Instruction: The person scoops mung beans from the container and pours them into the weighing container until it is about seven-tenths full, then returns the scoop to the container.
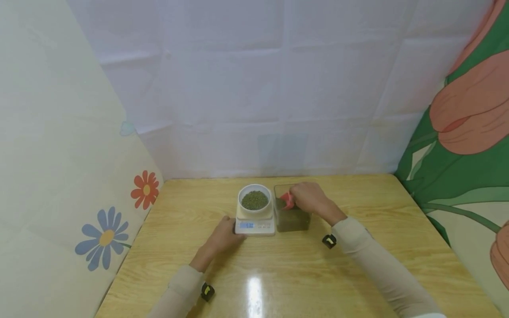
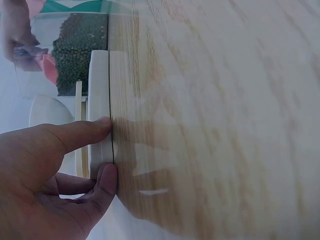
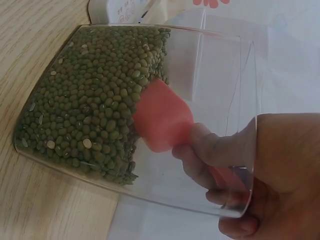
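Observation:
A white kitchen scale with a lit blue display stands on the table, its digits too blurred to read surely. On it sits a white bowl with green mung beans in it. My left hand holds the scale's near left corner; thumb and fingers touch its edge in the left wrist view. To the right of the scale, a clear plastic container is partly filled with mung beans. My right hand reaches inside, gripping a pink scoop by its handle, the scoop's front edge sunk in the beans.
The wooden table reaches back to a white sheet. A flower-printed cloth hangs at the left, and another with large tulips at the right. Light glares on the tabletop near the front.

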Motion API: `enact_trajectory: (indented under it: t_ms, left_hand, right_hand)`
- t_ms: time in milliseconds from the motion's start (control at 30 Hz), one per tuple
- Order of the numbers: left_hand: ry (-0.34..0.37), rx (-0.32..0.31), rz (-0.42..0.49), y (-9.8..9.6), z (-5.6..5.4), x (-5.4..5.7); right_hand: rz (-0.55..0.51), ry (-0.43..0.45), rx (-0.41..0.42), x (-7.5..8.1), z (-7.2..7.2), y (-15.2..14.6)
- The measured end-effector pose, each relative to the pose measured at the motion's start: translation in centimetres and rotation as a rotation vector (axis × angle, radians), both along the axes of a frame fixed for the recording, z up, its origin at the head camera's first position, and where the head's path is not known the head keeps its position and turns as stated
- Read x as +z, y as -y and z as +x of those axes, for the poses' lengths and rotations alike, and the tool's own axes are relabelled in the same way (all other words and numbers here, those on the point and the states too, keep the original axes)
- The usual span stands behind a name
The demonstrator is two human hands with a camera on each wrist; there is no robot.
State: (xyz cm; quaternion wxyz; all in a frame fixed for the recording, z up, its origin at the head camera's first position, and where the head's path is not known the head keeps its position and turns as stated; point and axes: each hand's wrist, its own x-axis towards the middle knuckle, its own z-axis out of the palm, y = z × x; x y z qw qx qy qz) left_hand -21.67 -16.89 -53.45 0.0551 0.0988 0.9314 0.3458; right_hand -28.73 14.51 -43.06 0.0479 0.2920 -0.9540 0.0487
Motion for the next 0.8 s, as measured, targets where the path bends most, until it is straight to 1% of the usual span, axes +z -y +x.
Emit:
enact_trajectory:
  t_ms: [467,800]
  left_hand:
    - [-0.014,-0.007,-0.009,-0.04,0.07,0.1]
    - [-0.016,-0.013,-0.009,-0.02,0.14,0.12]
  right_hand:
    - [-0.014,0.018,0.005,-0.09,-0.09,-0.63]
    - [-0.058,0.042,0.0,0.17,0.22,-1.04]
